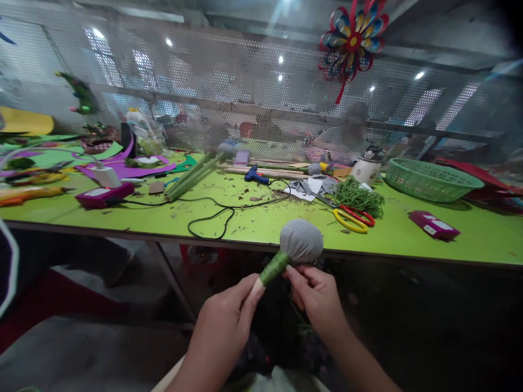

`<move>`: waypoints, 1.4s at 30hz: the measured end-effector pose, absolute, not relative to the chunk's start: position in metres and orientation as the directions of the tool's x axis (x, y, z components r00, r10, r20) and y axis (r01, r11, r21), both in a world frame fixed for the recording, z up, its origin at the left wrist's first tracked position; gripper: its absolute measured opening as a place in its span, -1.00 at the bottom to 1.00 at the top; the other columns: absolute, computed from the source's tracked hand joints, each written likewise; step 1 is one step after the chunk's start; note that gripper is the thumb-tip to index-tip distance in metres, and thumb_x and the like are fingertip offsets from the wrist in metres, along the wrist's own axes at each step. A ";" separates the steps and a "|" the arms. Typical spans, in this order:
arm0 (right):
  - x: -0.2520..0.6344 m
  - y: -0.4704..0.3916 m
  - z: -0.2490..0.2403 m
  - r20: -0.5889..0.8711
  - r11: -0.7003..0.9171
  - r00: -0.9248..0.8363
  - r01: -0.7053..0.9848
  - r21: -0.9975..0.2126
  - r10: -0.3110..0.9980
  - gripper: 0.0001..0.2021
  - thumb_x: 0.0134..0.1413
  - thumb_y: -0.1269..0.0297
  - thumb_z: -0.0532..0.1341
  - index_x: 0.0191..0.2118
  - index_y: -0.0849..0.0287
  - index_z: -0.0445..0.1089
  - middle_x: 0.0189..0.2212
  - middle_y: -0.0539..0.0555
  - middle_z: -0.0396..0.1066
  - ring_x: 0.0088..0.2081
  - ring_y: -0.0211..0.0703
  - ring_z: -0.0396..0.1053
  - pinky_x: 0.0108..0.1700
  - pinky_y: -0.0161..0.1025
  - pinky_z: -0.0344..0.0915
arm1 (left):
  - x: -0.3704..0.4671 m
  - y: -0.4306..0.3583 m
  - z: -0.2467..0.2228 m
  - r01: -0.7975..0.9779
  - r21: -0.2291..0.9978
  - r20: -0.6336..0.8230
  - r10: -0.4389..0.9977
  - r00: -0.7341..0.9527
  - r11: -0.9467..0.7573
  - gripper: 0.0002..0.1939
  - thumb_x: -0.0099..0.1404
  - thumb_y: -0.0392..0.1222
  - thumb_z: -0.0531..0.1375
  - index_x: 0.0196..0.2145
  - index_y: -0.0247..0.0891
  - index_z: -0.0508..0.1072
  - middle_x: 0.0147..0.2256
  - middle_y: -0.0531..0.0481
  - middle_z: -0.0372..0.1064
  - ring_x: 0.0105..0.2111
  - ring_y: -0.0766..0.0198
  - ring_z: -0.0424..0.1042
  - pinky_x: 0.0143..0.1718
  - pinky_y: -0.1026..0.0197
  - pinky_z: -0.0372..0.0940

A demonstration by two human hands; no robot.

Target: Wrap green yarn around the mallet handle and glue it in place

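My left hand point(229, 313) is closed around a pale wooden stick point(256, 287). Green yarn point(274, 267) is wound round the stick's upper part, just below a rounded head covered in grey cloth point(301, 240). The stick tilts up to the right, its head in front of the table edge. My right hand point(314, 291) pinches at the base of the head, beside the wound yarn. Loose green strands hang under that hand, partly hidden in shadow.
A green table point(253, 218) holds scissors point(353, 218), a green yarn heap point(357, 197), a blue glue gun point(256, 175) with its black cord, purple boxes point(433, 225), a green basket point(433, 179) and several green-wrapped sticks point(196, 174). A flower ornament point(353, 41) hangs above.
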State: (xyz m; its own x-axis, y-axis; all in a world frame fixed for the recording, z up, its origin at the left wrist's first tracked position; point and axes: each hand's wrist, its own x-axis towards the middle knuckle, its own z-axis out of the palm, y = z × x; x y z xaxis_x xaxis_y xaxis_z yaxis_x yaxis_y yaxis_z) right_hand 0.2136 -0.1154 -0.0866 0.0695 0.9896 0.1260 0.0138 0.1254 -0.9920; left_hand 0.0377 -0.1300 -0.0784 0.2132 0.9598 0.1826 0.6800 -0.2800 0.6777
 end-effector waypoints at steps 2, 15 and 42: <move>0.209 -0.115 -0.088 0.087 0.092 0.056 -0.096 -0.991 0.995 -0.73 0.07 0.12 0.23 -0.44 0.27 0.37 -0.81 -0.21 -0.03 -0.75 -0.44 -0.10 -0.70 -0.41 -0.12 | 0.037 -0.131 -0.075 0.658 0.713 0.132 0.968 0.215 -0.244 -0.69 0.37 -0.03 -0.04 -0.08 -0.11 0.41 -0.27 0.02 0.50 -0.29 0.22 0.47 -0.26 0.28 0.23; 0.202 -0.114 -0.094 -0.011 -0.045 -0.063 -0.576 -0.817 0.998 -0.79 -0.10 0.22 0.38 -0.34 0.24 0.48 -0.82 -0.23 -0.04 -0.72 -0.46 -0.12 -0.66 -0.44 0.11 | 0.037 -0.136 -0.066 0.064 0.949 -0.302 0.823 0.481 0.310 -0.64 0.30 0.14 0.00 -0.33 -0.23 0.32 -0.73 0.25 0.03 -0.79 0.49 -0.14 -0.78 0.39 -0.26; 0.208 -0.126 -0.086 -0.037 -0.078 -0.078 -0.641 -0.764 0.996 -0.75 -0.17 0.26 0.42 -0.58 0.25 0.37 -0.84 -0.26 -0.07 -0.76 -0.53 -0.20 -0.68 -0.46 0.10 | 0.038 -0.155 -0.070 -0.229 0.708 -0.380 0.633 0.674 0.668 -0.66 0.30 0.06 0.05 -0.26 -0.28 0.40 -0.74 0.23 0.05 -0.83 0.53 -0.21 -0.83 0.42 -0.29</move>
